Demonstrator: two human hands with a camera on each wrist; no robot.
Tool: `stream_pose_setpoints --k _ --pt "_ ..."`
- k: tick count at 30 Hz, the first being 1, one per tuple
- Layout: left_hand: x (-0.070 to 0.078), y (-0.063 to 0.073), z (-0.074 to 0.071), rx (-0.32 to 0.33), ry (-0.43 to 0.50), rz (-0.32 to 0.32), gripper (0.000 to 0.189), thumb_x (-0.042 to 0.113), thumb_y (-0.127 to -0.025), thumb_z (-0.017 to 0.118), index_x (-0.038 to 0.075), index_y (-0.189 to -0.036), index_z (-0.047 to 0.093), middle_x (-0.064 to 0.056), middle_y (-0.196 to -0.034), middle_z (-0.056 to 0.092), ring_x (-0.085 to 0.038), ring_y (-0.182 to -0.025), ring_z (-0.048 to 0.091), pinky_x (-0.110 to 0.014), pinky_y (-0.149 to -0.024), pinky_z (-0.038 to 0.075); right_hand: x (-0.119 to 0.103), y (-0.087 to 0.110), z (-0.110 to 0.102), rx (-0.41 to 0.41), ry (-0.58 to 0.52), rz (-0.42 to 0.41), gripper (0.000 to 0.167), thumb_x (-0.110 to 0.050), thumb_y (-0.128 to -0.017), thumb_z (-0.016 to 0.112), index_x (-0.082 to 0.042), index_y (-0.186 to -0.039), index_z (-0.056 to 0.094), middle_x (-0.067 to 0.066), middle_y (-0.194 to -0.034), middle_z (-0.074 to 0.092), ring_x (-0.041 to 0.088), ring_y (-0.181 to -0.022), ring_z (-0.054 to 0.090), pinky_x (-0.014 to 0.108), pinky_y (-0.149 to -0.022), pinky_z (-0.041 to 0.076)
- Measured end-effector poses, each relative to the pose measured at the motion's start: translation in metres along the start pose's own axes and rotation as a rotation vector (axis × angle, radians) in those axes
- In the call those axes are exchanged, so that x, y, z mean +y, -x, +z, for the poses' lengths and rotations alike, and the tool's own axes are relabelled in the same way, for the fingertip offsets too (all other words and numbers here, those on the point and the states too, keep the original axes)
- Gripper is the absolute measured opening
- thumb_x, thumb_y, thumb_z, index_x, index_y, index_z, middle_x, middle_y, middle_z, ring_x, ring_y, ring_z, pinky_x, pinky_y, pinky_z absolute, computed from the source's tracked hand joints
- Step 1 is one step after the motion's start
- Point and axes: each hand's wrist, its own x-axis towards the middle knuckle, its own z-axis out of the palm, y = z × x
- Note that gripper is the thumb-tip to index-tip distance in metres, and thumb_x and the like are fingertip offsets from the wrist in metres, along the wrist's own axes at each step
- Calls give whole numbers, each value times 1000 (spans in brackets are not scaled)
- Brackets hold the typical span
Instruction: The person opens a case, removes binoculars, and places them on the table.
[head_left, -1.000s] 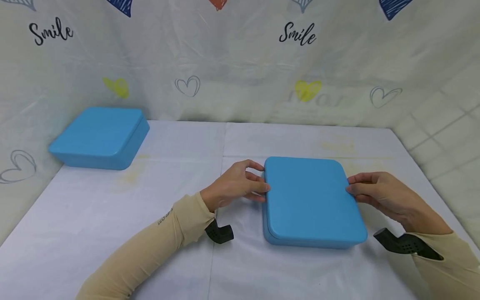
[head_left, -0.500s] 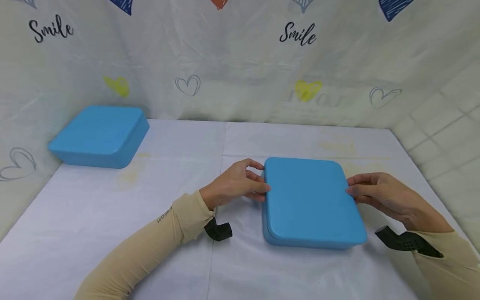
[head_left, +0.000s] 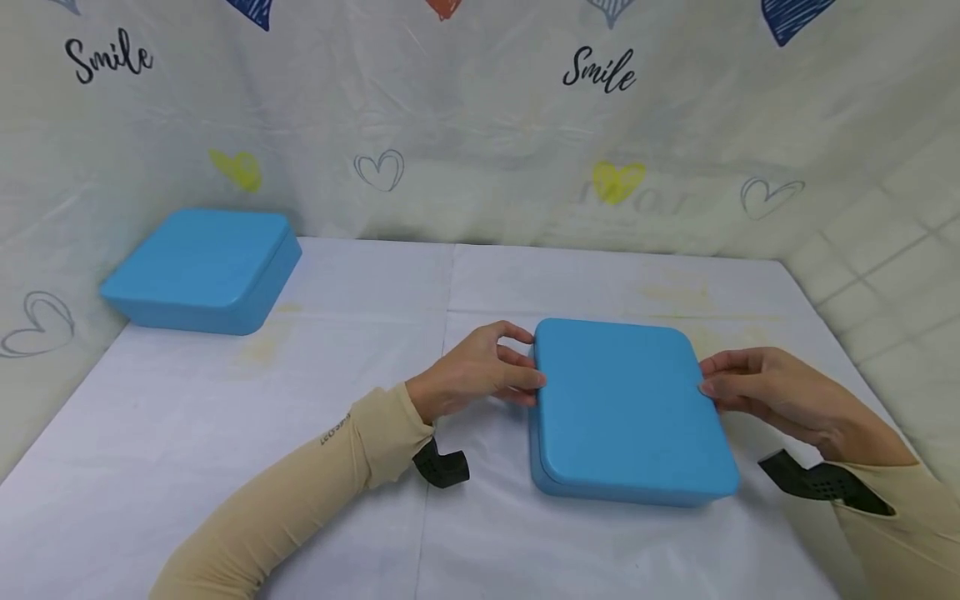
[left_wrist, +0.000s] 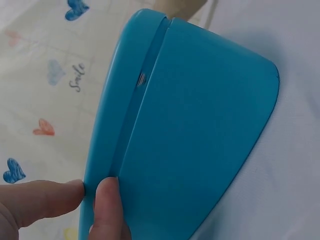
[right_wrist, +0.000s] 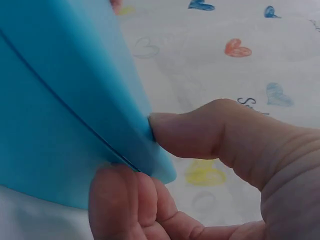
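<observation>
A square blue box (head_left: 630,408) with rounded corners sits on the white-covered table, its lid on. My left hand (head_left: 480,371) holds the lid's left edge. In the left wrist view the thumb rests on the lid (left_wrist: 107,120) and a fingertip lies at the seam beneath its rim, where a narrow gap shows. My right hand (head_left: 780,396) holds the opposite edge. The right wrist view shows that thumb (right_wrist: 180,132) on the lid's upper edge and curled fingers (right_wrist: 125,200) against the side at the seam. The inside of the box is hidden.
A second blue box (head_left: 202,271) stands at the table's far left corner. A pale curtain (head_left: 480,108) printed with hearts and "Smile" hangs behind the table (head_left: 337,350). Black camera mounts (head_left: 442,467) stick out below both wrists.
The view has shifted slightly. Both hands keep the same hold at the box's sides, and the lid shows no visible lift.
</observation>
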Motion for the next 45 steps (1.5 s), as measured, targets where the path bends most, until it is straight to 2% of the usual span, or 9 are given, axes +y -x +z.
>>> stream_pose_setpoints --k 5,9,12,22,26,32,35,39,45 --pt "-1 -2 -4 -11 -3 6 57 5 -93 73 7 -143 47 -17 -125 64 -22 -81 77 -43 -88 64 -2 -3 3 76 -65 -13 19 -4 -103 59 -19 -110 68 -8 -105 73 7 -94 74 21 -83 62" --pt "-2 -3 -6 -2 10 12 57 7 -93 73 6 -144 47 -16 -126 64 -20 -81 77 -41 -89 64 -5 -2 7 96 -170 -54 25 1 -102 59 -20 -108 73 -6 -105 76 9 -93 76 22 -81 63" --pt "-2 -3 -5 11 21 17 57 5 -93 74 6 -144 48 -16 -125 64 -19 -80 77 -41 -89 64 -7 0 9 112 -177 -64 27 1 -101 60 -21 -108 74 -8 -107 76 8 -94 76 22 -81 62" --pt "0 0 0 32 52 34 57 -5 -89 75 4 -140 50 -15 -117 63 -20 -80 75 -42 -87 65 -15 3 13 147 -84 -43 26 -3 -101 63 -26 -109 72 -16 -109 73 5 -97 74 21 -83 62" --pt "0 1 0 39 56 38 57 -5 -88 75 5 -139 50 -16 -118 63 -21 -81 75 -43 -86 65 -16 2 14 149 -63 -30 22 -5 -102 63 -24 -111 70 -16 -109 72 4 -97 73 21 -83 62" --pt "0 0 -2 40 29 44 58 -3 -89 76 5 -139 50 -18 -123 62 -21 -84 75 -43 -87 65 -17 0 14 160 38 -31 19 -9 -103 63 -25 -113 68 -19 -109 71 2 -98 72 19 -83 61" --pt "0 0 -3 36 9 50 58 -1 -89 76 4 -140 49 -18 -125 62 -21 -84 75 -43 -88 64 -19 2 16 178 116 -28 17 -16 -103 64 -18 -120 66 -21 -108 70 2 -97 72 18 -83 60" --pt "0 0 -2 36 -2 49 59 -1 -89 76 4 -141 49 -18 -127 61 -20 -83 75 -44 -90 64 -20 4 20 208 210 -16 34 -24 -102 67 -5 -129 59 -23 -106 69 1 -96 72 16 -83 59" --pt "1 1 0 34 -14 42 59 0 -90 76 4 -141 48 -18 -128 61 -21 -86 75 -44 -94 63 -17 2 23 222 180 -7 37 -23 -101 68 -2 -130 58 -25 -104 68 -1 -93 71 17 -82 60"
